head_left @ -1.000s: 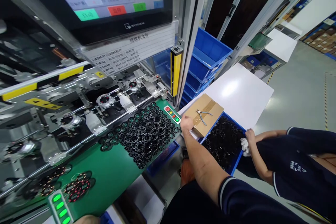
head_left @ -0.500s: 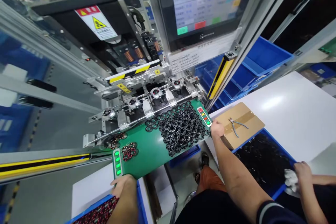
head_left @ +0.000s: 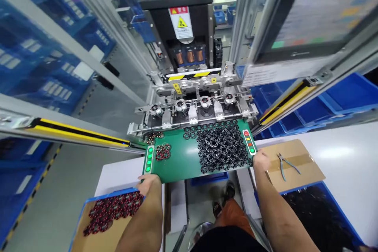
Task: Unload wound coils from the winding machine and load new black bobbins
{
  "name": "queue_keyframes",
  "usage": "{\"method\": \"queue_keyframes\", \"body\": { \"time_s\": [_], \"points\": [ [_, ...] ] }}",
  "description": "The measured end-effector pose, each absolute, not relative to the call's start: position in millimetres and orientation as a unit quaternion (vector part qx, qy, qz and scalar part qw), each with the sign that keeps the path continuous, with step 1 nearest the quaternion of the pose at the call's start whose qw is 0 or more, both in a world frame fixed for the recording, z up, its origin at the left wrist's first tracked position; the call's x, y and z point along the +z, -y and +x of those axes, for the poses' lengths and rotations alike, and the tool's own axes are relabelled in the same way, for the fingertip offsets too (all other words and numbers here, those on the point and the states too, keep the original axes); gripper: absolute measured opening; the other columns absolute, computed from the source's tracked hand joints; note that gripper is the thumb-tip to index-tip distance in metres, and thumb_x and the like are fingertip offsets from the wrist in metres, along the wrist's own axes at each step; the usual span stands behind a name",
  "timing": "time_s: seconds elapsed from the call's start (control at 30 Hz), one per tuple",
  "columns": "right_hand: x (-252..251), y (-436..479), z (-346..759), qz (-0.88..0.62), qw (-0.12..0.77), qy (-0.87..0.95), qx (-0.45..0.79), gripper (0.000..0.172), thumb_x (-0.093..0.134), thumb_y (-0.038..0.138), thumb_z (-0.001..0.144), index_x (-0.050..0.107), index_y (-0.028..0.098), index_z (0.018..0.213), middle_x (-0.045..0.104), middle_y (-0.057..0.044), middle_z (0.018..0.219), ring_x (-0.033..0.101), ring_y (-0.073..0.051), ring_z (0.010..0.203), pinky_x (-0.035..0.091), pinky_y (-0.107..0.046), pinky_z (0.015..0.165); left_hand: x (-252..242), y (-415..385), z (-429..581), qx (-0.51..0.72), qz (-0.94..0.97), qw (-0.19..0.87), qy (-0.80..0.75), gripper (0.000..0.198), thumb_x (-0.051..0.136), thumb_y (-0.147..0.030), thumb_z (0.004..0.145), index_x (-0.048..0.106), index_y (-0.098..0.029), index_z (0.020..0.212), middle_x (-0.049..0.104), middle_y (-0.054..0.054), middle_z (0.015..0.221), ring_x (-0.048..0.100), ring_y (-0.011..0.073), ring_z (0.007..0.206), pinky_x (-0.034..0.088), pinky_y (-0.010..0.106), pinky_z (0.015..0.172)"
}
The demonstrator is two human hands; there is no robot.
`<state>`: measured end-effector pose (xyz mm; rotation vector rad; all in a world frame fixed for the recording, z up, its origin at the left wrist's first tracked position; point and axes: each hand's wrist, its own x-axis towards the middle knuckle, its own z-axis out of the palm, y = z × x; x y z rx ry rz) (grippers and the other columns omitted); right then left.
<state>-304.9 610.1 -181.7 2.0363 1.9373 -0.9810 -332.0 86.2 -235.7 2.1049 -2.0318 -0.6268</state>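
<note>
My left hand [head_left: 150, 184] is curled round the front left corner of a green work table [head_left: 181, 161], below a strip of green lit buttons [head_left: 149, 159]. At the front right corner, my right hand [head_left: 261, 160] grips the table's edge, beside a button panel [head_left: 249, 142] with red, yellow and green buttons. Fingertips of both hands are partly hidden. Between them lies a wide pile of black rings [head_left: 221, 145]. Several copper-wound rings [head_left: 163, 152] sit toward the left. Behind, a metal fixture [head_left: 193, 114] carries a row of ring-shaped parts on its stations.
Cutting pliers [head_left: 285, 165] with blue handles lie on a cardboard box [head_left: 310, 165] at right. A blue bin [head_left: 339, 208] of dark parts stands below it. Wound rings [head_left: 113, 208] fill part of a left bin. Yellow-black bars [head_left: 82, 132] and a screen [head_left: 321, 12] flank the machine.
My view has turned left, so the machine and table appear farther right and straighter. Both hands stay at the table's corners. Another person's hand with a white cloth has left the view.
</note>
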Motion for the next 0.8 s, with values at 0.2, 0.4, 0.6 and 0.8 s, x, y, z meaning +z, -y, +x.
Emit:
{"method": "queue_keyframes", "body": {
  "time_s": [0.2,0.4,0.6,0.8],
  "points": [
    [-181.9,-608.5,-302.9,0.682,0.078,-0.654,-0.317,0.061,0.051,0.036,0.134,0.083,-0.003,0.166,0.072,-0.033,0.166,0.066,-0.050,0.168,0.052,-0.055,0.146,-218.8,-96.1,-334.7,-0.240,0.731,0.070,0.635,0.070,0.038,-0.052,0.124,0.073,-0.005,0.163,0.077,0.030,0.156,0.072,0.0502,0.161,0.055,0.058,0.136],
    [-195.8,-611.0,-301.5,0.680,0.071,-0.665,-0.302,0.062,0.051,0.038,0.133,0.083,-0.005,0.164,0.073,-0.034,0.163,0.068,-0.050,0.166,0.054,-0.058,0.145,-211.5,-100.3,-333.9,-0.250,0.729,0.088,0.631,0.064,0.044,-0.047,0.128,0.077,-0.006,0.166,0.079,0.027,0.160,0.070,0.0492,0.164,0.056,0.060,0.139],
    [-195.4,-609.4,-303.5,0.699,0.062,-0.650,-0.292,0.062,0.053,0.039,0.134,0.082,-0.006,0.165,0.073,-0.034,0.162,0.068,-0.050,0.166,0.055,-0.056,0.145,-211.9,-99.7,-334.0,-0.257,0.732,0.093,0.624,0.063,0.048,-0.046,0.130,0.077,-0.004,0.167,0.078,0.028,0.160,0.070,0.0504,0.164,0.056,0.061,0.139],
    [-196.6,-610.5,-302.9,0.692,0.062,-0.653,-0.301,0.063,0.052,0.039,0.133,0.083,-0.006,0.165,0.073,-0.034,0.163,0.069,-0.052,0.165,0.056,-0.057,0.143,-216.8,-97.2,-332.7,-0.258,0.730,0.096,0.625,0.060,0.050,-0.046,0.130,0.079,-0.006,0.165,0.080,0.026,0.157,0.072,0.0496,0.162,0.055,0.060,0.140]
  ]
}}
